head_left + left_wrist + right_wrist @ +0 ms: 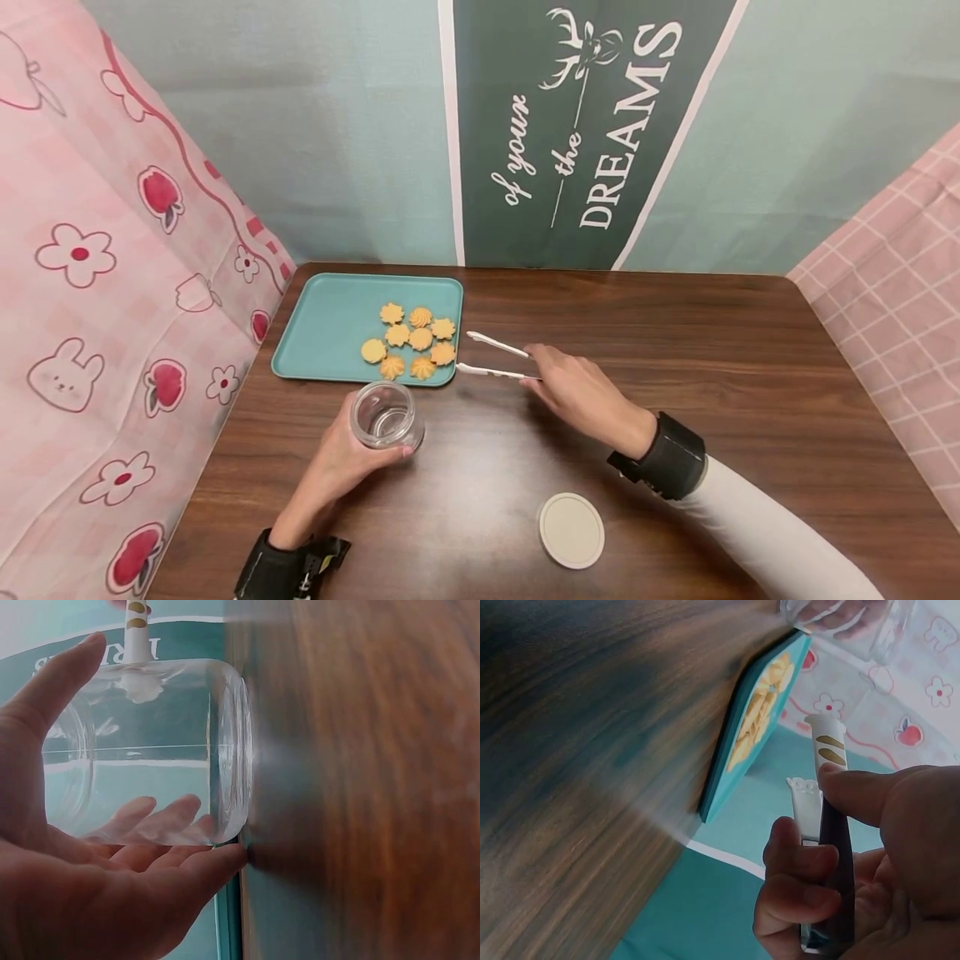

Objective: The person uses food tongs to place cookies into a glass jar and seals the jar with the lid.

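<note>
My left hand (347,454) holds a clear glass jar (392,421), its thumb on the near side and its fingers round the far side. The jar's mouth faces up, and nothing shows inside it. In the left wrist view, the jar's base (238,750) is at the tabletop. My right hand (581,392) grips a pair of white-tipped tongs (495,372), whose arms are spread with nothing between them. Their tips point at the right edge of a teal tray (322,333). Several golden cookies (420,338) lie on the tray's right half.
A round cream lid (572,531) lies flat on the dark wooden table (675,333), near the front. A green printed curtain (360,125) hangs behind the table. Pink patterned cloth (150,275) borders the left side, and pink checked cloth (892,275) the right.
</note>
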The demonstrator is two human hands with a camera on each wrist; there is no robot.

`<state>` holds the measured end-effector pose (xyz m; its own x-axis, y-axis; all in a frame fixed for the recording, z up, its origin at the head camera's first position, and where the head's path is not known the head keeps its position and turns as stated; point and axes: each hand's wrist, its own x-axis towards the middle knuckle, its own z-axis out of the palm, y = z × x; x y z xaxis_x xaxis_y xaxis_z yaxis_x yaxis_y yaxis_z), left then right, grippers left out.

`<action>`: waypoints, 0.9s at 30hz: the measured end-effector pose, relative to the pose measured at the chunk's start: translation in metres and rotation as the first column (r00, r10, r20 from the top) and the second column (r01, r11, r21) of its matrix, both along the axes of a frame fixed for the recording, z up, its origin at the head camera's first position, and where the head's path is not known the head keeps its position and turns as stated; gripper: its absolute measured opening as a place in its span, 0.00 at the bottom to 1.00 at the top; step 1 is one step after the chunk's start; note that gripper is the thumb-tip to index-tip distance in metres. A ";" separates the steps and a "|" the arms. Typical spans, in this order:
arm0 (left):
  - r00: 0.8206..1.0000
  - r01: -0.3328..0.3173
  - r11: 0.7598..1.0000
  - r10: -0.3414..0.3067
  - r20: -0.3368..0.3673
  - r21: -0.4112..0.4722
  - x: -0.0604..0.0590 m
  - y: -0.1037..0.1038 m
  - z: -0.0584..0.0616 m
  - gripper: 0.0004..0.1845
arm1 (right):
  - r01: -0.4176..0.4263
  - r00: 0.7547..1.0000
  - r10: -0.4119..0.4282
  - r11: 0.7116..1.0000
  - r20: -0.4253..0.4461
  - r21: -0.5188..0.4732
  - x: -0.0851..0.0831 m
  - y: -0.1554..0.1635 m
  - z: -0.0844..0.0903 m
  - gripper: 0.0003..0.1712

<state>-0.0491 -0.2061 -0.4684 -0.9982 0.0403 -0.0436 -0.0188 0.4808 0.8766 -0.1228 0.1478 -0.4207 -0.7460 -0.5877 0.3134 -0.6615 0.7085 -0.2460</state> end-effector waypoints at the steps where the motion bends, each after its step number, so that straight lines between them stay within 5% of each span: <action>1: 1.000 0.002 1.000 -0.002 -0.002 -0.001 0.000 0.000 0.000 0.51 | -0.001 1.000 0.001 1.000 0.003 0.002 0.000 -0.001 0.000 0.22; 27: 1.000 0.002 1.000 -0.002 0.009 -0.025 0.000 0.001 0.002 0.51 | -0.015 0.996 0.007 0.997 0.094 0.078 -0.023 -0.032 -0.008 0.21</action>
<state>-0.0486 -0.2055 -0.4665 -0.9977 0.0411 -0.0533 -0.0254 0.5027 0.8641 -0.1460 0.1158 -0.4290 -0.7631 -0.6160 0.1955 -0.6461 0.7207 -0.2511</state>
